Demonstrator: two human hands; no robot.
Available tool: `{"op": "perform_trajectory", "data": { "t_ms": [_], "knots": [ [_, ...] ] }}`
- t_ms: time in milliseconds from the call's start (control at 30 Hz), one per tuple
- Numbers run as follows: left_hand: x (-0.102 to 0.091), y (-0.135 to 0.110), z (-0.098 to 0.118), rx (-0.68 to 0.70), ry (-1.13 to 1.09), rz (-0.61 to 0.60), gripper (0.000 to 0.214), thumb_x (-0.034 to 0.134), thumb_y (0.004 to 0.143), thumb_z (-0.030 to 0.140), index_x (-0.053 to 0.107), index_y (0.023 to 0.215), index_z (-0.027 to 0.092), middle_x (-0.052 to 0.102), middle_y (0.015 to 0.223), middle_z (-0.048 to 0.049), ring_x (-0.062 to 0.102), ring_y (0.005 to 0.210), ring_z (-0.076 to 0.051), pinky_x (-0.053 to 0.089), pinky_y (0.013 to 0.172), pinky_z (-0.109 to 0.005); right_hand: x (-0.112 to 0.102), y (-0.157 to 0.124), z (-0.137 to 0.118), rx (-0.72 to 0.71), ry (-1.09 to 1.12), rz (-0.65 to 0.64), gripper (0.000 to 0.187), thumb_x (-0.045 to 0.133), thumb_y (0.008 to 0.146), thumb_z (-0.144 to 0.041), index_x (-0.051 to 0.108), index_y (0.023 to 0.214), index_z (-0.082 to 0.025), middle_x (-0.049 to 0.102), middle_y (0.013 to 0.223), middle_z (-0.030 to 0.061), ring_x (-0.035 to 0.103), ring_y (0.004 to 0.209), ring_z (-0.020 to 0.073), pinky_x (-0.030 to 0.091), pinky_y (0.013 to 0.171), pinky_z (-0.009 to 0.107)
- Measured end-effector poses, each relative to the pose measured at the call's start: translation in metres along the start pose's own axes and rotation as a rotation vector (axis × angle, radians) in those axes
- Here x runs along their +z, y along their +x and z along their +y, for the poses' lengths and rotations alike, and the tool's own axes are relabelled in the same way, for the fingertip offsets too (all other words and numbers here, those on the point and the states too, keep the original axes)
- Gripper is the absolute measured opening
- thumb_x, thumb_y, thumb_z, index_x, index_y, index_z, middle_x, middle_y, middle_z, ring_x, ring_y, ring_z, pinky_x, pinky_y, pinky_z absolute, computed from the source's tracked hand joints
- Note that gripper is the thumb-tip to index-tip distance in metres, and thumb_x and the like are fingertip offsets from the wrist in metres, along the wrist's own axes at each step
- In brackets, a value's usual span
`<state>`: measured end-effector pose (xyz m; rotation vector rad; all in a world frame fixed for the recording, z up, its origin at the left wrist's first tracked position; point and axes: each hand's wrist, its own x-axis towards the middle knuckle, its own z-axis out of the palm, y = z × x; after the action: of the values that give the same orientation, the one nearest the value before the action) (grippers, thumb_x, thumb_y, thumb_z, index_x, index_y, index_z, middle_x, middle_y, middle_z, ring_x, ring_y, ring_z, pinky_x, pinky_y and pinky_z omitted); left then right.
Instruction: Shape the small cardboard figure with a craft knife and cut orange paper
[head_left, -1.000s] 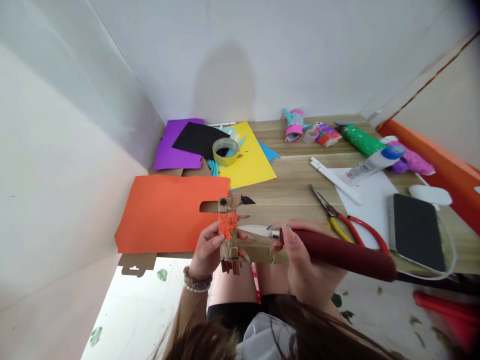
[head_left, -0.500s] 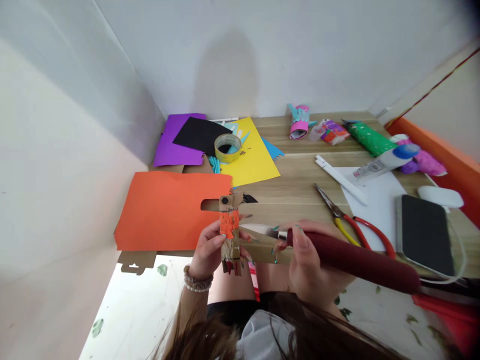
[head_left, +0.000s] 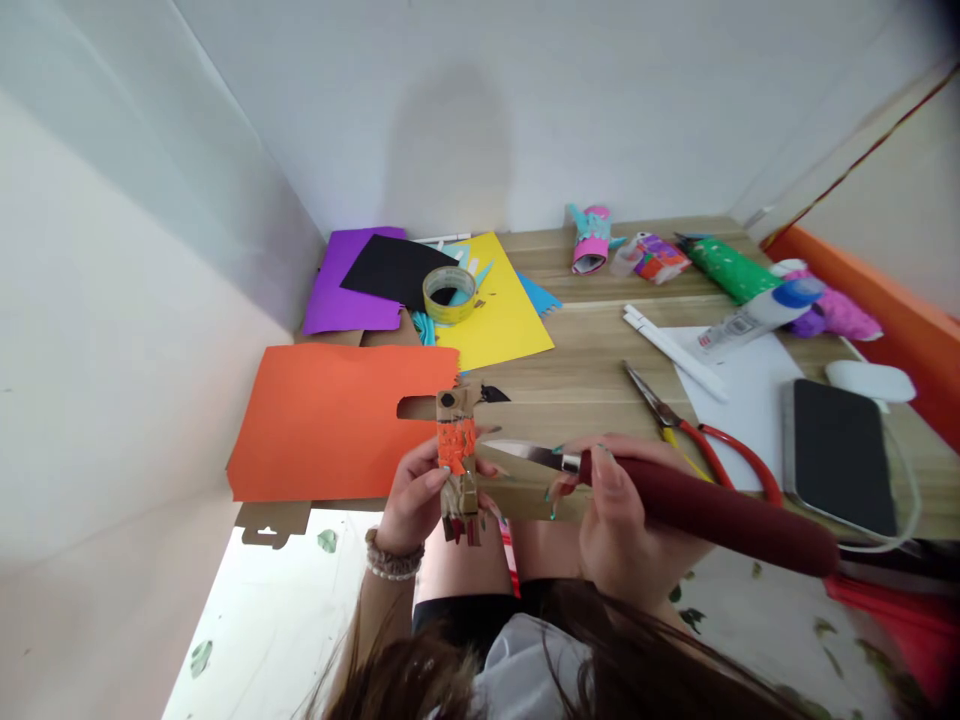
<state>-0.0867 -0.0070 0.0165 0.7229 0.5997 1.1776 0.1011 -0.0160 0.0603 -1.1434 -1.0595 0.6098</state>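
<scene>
My left hand (head_left: 418,487) grips a small brown cardboard figure (head_left: 457,450) upright over the table's front edge. It has a black dot like an eye, a dark pointed piece at its upper right, orange paper scraps across its middle and reddish ends below. Closed around a knife (head_left: 697,505) with a thick dark red handle is my right hand (head_left: 626,520). The pointed metal blade (head_left: 517,452) aims left, its tip close to the figure's orange part. A small gap shows between tip and figure. An orange sheet (head_left: 337,425) with a cut-out slot lies behind my left hand.
Pliers (head_left: 667,415) lie right, near a white sheet (head_left: 757,390), a glue bottle (head_left: 757,318) and a phone-like device (head_left: 844,455). Farther back are a tape roll (head_left: 449,310), yellow paper (head_left: 517,330), black paper (head_left: 382,270), purple paper (head_left: 322,300) and a pink-blue paper tube (head_left: 592,240). Walls border the table.
The blade has drawn slightly away from the figure, so its tip now shows apart from it. The view has shifted a little; both hands keep their holds.
</scene>
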Motion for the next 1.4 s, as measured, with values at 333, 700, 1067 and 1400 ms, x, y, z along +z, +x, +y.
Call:
{"op": "perform_trajectory", "data": {
  "t_ms": [333,700,1067,1400],
  "knots": [
    [0.0,0.001,0.0,0.013,0.049,-0.022,0.048,0.086,0.086,0.049,0.078,0.114,0.011,0.082,0.081,-0.0106,0.075,0.054,-0.021,0.058,0.046,-0.025,0.003,-0.003,0.006,-0.034,0.004,0.114,0.01,0.081,0.093,-0.036,0.08,0.089,-0.027,0.079,0.082,-0.0002,0.072,0.068,0.0213,0.058,0.065,0.037],
    [-0.007,-0.003,-0.005,0.021,0.026,0.057,0.054,0.082,0.087,0.052,0.078,0.126,0.015,0.083,0.095,-0.0128,0.078,0.064,-0.024,0.063,0.055,-0.031,-0.024,-0.01,0.026,-0.034,-0.219,-0.143,0.005,0.079,0.09,-0.03,0.079,0.085,-0.028,0.079,0.078,0.001,0.074,0.069,0.0225,0.063,0.068,0.038],
    [-0.015,-0.005,-0.01,0.027,0.034,0.073,0.05,0.079,0.087,0.054,0.076,0.12,0.015,0.081,0.094,-0.0121,0.079,0.071,-0.025,0.058,0.051,-0.027,-0.02,-0.006,0.032,-0.049,-0.248,-0.318,0.006,0.079,0.089,-0.028,0.079,0.083,-0.027,0.082,0.079,-0.0008,0.078,0.069,0.0207,0.066,0.066,0.03],
    [-0.009,-0.003,-0.007,0.021,0.024,0.088,0.058,0.081,0.086,0.055,0.075,0.128,0.014,0.081,0.094,-0.0121,0.074,0.058,-0.021,0.055,0.047,-0.027,-0.014,0.01,0.027,-0.022,-0.193,-0.408,0.006,0.081,0.087,-0.027,0.078,0.082,-0.025,0.081,0.078,0.0015,0.078,0.07,0.0241,0.065,0.066,0.033]
  ]
}}
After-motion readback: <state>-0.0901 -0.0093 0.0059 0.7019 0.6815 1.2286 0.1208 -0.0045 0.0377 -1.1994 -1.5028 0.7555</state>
